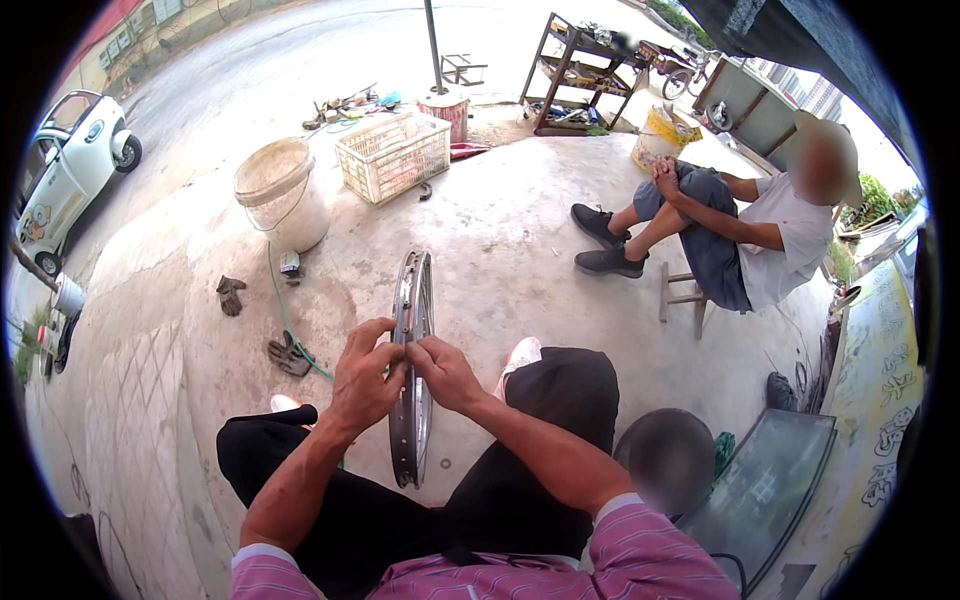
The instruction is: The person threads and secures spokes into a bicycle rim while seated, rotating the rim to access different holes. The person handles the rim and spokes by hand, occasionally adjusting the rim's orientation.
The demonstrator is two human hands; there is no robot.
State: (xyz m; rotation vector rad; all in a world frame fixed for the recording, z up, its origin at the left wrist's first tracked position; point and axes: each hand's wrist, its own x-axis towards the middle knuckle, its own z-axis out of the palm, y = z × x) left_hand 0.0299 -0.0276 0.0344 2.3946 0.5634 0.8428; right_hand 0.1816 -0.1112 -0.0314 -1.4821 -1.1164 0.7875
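Observation:
A silver bicycle wheel rim stands upright between my knees, seen almost edge-on, with small holes along its outer face. My left hand grips it from the left side, fingers bent around the edge and thumb pressed against it. From the right, my right hand is closed on the same rim, its fingertips meeting the left thumb at about the middle. Whether a small part sits between the fingertips is hidden. A dark work glove lies on the concrete left of my left hand, and another glove lies farther off.
Ahead stand a white bucket, a cream plastic crate and a tool cart. A green hose runs past the gloves. At right a person sits on a low stool. Glass panels lie at lower right.

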